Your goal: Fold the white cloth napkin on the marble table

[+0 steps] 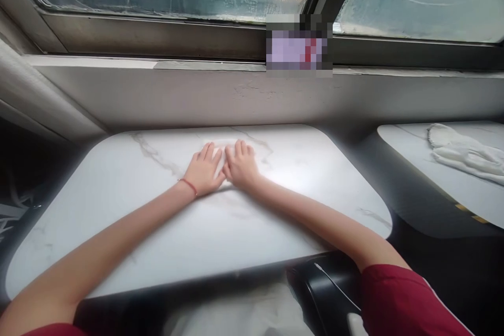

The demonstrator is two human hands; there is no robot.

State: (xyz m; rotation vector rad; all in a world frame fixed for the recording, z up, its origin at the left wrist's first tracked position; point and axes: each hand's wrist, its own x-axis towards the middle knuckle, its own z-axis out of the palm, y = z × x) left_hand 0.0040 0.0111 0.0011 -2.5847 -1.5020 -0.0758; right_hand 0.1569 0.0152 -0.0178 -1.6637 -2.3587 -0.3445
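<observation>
Both of my hands are side by side near the far edge of a white marbled table (189, 241), thumbs almost meeting. My left hand (203, 169), with a thin red string bracelet (189, 186) at the wrist, lies palm down with its fingers stretched forward. My right hand (241, 164) also rests palm down, its fingers slightly bent. Beneath and between them shows the pale edge of something white and flat (226, 143). It blends with the tabletop, and the hands cover most of it, so I cannot make out its kind.
On a second table (417, 147) to the right lies a white bunched cloth item (466, 149). A wall and window frame (157, 42) rise behind the tables. Below the near edge are a black bag-like thing (323, 294), a white cable (334, 283) and pale fabric (240, 312).
</observation>
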